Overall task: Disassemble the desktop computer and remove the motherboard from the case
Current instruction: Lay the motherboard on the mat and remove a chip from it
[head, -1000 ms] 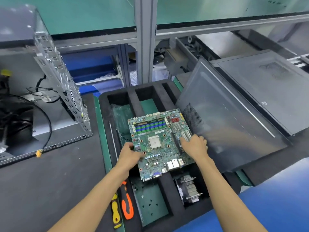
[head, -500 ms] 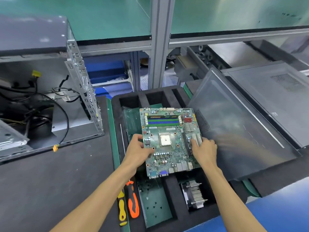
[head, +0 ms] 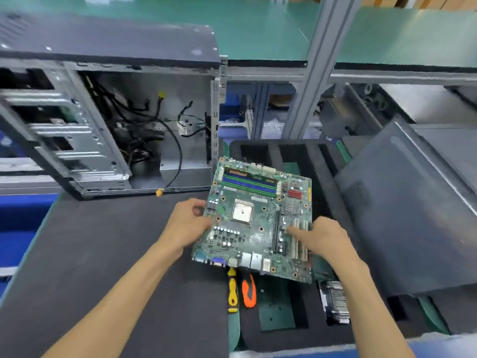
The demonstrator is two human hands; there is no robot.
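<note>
Change: since the earlier frame the motherboard (head: 258, 223) has been carried leftward, off the foam tray (head: 281, 334), toward the case (head: 108, 112)
Handling: judged light and stiff, yet fragile; best taken by bare edges; socket and slots to be avoided
Left hand (head: 185, 223): left edge is gripped
Right hand (head: 322, 236): right edge is held, fingers laid across the slots
Position: board is held tilted between both hands, above the tray's left edge and the mat (head: 103, 254); case stands just behind
</note>
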